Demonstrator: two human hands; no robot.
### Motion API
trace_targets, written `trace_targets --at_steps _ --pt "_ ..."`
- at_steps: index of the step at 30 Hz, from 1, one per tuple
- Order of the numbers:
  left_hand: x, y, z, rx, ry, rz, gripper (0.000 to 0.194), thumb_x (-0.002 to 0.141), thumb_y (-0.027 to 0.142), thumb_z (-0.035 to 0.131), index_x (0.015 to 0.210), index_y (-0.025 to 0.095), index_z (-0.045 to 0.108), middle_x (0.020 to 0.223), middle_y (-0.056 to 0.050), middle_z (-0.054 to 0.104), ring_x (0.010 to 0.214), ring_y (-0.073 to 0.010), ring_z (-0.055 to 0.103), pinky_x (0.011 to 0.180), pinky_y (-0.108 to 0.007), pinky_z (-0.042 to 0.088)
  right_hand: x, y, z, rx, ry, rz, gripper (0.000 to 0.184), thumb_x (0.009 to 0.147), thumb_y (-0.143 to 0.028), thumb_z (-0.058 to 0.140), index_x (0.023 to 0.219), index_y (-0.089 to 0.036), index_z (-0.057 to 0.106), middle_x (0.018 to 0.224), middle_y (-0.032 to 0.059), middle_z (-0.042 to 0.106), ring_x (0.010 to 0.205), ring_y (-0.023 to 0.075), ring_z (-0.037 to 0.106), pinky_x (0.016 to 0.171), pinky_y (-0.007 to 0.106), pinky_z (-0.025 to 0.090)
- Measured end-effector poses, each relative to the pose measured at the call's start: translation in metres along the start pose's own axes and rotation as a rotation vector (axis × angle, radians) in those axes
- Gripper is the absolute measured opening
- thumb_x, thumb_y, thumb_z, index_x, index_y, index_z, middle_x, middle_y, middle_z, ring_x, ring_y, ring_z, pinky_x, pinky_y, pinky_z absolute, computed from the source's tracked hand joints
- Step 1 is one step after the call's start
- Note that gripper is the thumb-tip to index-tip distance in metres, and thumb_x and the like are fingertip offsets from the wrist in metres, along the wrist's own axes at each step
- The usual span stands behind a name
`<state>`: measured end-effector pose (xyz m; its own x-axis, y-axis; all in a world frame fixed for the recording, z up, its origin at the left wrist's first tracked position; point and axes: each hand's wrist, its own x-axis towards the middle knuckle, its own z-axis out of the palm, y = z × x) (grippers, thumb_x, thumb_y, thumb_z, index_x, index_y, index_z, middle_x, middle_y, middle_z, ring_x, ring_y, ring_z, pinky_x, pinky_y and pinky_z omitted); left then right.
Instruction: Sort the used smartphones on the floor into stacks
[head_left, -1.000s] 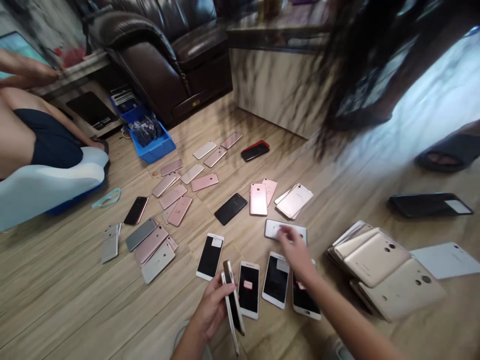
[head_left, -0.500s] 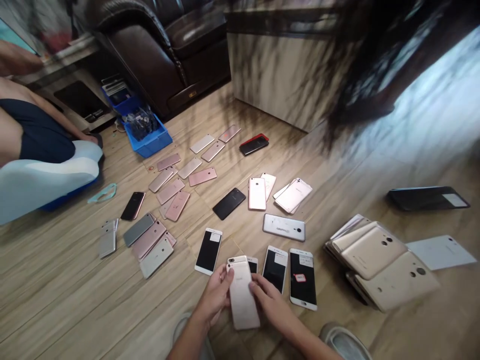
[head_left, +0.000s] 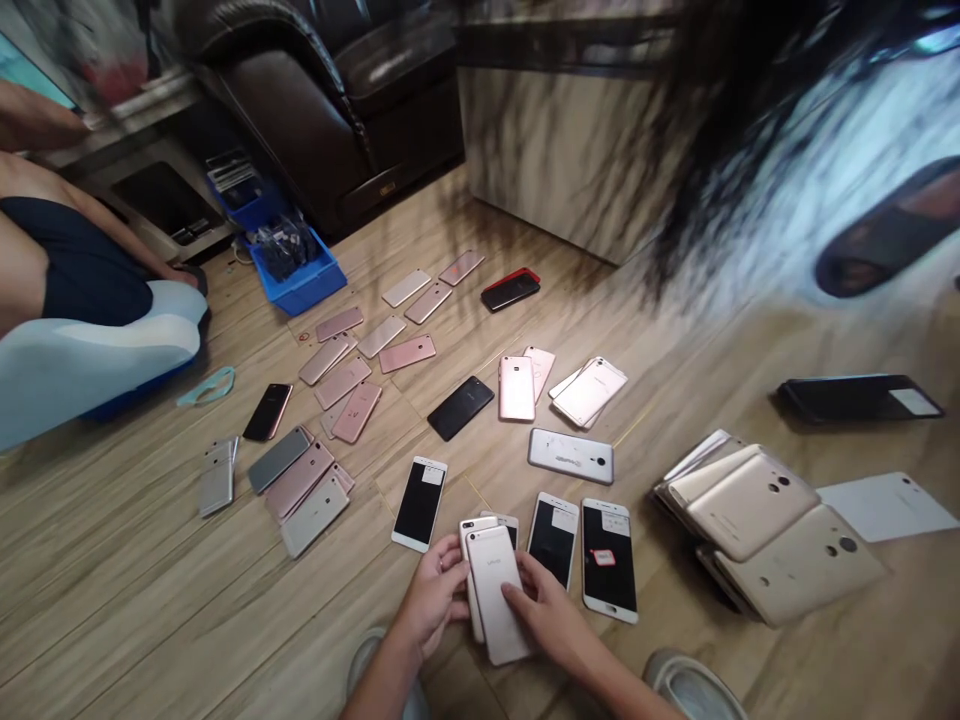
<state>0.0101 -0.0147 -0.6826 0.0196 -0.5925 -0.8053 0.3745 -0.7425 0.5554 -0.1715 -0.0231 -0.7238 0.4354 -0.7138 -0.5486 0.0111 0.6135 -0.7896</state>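
Two pale gold smartphones are held in front of me, backs up, one overlapping the other. The upper smartphone (head_left: 496, 590) is in my right hand (head_left: 549, 605), whose thumb presses on its back. My left hand (head_left: 436, 592) grips the left edge of the lower smartphone (head_left: 474, 600), mostly hidden beneath the upper one. Just behind them a white phone (head_left: 508, 526) lies partly covered. Face-up white phones with paper labels lie close by: one to the left (head_left: 420, 503) and two to the right, the farther right phone (head_left: 609, 560) bearing a red-edged sticker.
Pink and gold phones (head_left: 343, 383) are spread over the wooden floor. A stack of gold phones (head_left: 750, 500) stands at right. Farther back are a blue bin (head_left: 304, 290) with dark contents and a brown sofa (head_left: 292, 110). Another person's leg (head_left: 22, 250) shows at left; dark strands blur the upper right.
The upper smartphone has slid rightward off the lower one, exposing more of the lower one's left side. My right hand has shifted slightly right with it.
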Motion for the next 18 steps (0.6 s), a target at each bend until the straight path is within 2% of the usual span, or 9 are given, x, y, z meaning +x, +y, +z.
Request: trace_targets --at_steps 4,9,14,18 --pt "0.003 -0.007 -0.002 0.009 -0.013 -0.042 0.071 0.063 0.048 0.087 0.121 0.019 0.058 0.128 -0.016 0.066 0.1 -0.0313 0.071 0.064 -0.034 0.058 -0.001 0.011 0.0 0.088 -0.019 0.059 0.053 0.074 -0.053 0.074 0.113 -0.02 0.061 0.119 0.0151 0.074 0.115 0.0348 0.069 0.105 0.052 0.052" --pt "0.005 -0.015 -0.008 -0.001 0.01 -0.044 0.085 0.051 0.034 0.093 0.126 0.021 0.055 0.136 -0.018 0.06 0.115 -0.0358 0.065 0.072 -0.038 0.059 -0.002 0.025 0.004 0.161 0.018 0.099 0.052 0.073 -0.057 0.075 0.108 -0.021 0.059 0.108 0.0126 0.077 0.103 0.0345 0.072 0.095 0.051 0.055" --pt "0.004 -0.013 -0.008 -0.026 0.015 -0.054 0.078 0.053 0.033 0.09 0.123 0.018 0.057 0.124 -0.017 0.066 0.11 -0.0347 0.067 0.076 -0.039 0.058 0.001 0.029 0.007 0.153 0.058 0.117 0.051 0.073 -0.064 0.072 0.099 -0.023 0.058 0.093 0.0088 0.076 0.088 0.032 0.072 0.081 0.045 0.056" --pt "0.004 -0.007 -0.004 -0.016 -0.002 -0.05 0.072 0.056 0.036 0.086 0.12 0.018 0.057 0.122 -0.015 0.068 0.1 -0.0319 0.07 0.076 -0.039 0.057 0.003 0.023 0.005 0.078 0.116 0.143 0.049 0.071 -0.067 0.068 0.093 -0.024 0.059 0.085 0.0071 0.074 0.083 0.031 0.07 0.075 0.042 0.055"
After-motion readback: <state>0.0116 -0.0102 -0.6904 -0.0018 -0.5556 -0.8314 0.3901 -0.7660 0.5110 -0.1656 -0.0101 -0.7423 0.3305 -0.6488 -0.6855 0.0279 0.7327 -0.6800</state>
